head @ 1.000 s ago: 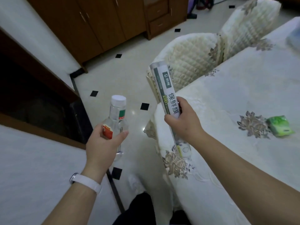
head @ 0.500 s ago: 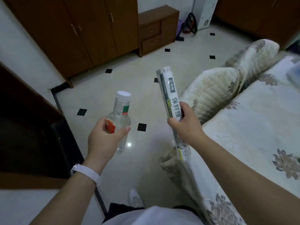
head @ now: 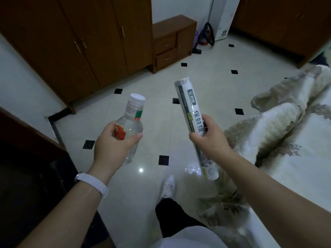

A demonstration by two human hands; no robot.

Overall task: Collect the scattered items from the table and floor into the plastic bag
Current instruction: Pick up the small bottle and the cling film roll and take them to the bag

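My left hand grips a clear plastic bottle with a white cap and a red label, held upright over the tiled floor. A long roll of cling film in printed wrapping stands nearly upright in my right hand, which grips it around its middle. Both hands are held out in front of me, about a hand's width apart. No plastic bag is in view.
The table with its floral cloth fills the right side, with two covered chairs at its near edge. Brown wardrobes and a small drawer cabinet line the far wall. A dark cabinet stands at my left. My white shoe is on the floor.
My view has turned left, away from the table and toward the open floor and wardrobes. The green packet on the table has left the view. Both hands keep their hold.
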